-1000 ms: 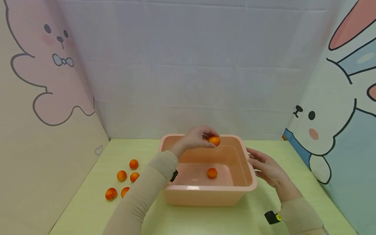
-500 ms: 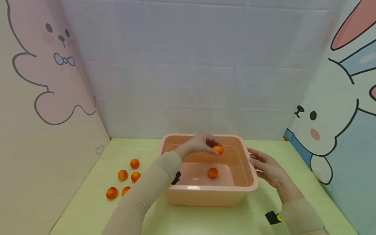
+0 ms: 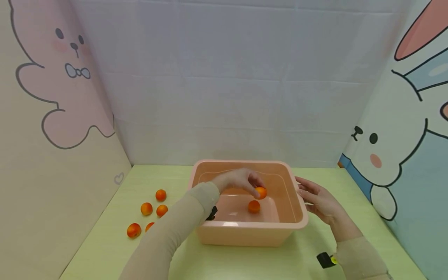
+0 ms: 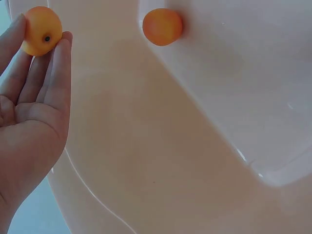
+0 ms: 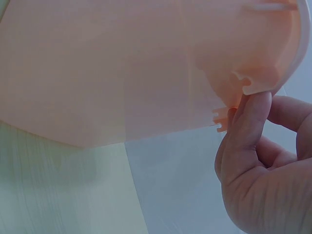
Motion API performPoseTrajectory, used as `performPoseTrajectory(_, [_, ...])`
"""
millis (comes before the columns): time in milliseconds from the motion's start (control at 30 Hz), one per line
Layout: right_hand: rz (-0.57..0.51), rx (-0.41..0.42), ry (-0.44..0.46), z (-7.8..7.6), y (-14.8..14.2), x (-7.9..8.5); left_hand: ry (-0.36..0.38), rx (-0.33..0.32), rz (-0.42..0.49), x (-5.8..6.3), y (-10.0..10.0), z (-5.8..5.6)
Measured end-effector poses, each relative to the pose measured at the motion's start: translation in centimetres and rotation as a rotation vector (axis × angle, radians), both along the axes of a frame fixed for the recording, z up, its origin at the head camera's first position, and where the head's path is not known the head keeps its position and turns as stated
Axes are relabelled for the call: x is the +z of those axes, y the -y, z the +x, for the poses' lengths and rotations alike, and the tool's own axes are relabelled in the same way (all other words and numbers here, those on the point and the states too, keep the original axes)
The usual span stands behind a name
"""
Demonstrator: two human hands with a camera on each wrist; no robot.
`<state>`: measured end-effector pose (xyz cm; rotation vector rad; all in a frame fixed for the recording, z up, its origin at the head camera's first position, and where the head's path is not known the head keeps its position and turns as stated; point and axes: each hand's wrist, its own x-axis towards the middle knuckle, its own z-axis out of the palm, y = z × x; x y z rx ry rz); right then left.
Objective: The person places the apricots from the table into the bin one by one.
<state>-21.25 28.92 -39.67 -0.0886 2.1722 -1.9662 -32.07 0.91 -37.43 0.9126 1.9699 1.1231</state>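
Observation:
My left hand [image 3: 242, 180] pinches a small orange [image 3: 261, 193] between thumb and fingertips, inside a pale pink plastic basin [image 3: 245, 234]. A second orange [image 3: 254, 207] lies on the basin floor just below it; the left wrist view shows the held orange [image 4: 42, 30] and that other orange [image 4: 162, 27] apart. At the basin's right side, my right hand [image 3: 321, 203] grips the rim, its fingers tucked against the underside. In the right wrist view the right hand [image 5: 273, 161] meets the basin wall [image 5: 97, 73] near a notched tab.
Several oranges [image 3: 146, 209] lie on the light green table [image 3: 105, 249] left of the basin, one partly hidden by the left sleeve [image 3: 175, 225]. A white back wall [image 3: 224, 97] stands behind the basin, with cartoon-printed side panels [image 3: 409, 155].
My left hand has lowered the held orange from the basin's far rim down into it, close above the other orange. My right hand has stayed on the rim.

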Motion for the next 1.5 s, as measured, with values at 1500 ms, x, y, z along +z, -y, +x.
performPoseTrajectory(1500, [-0.012,0.000,0.014,0.1,0.0,0.1,-0.271,0.264,0.371,11.1,7.5,3.1])
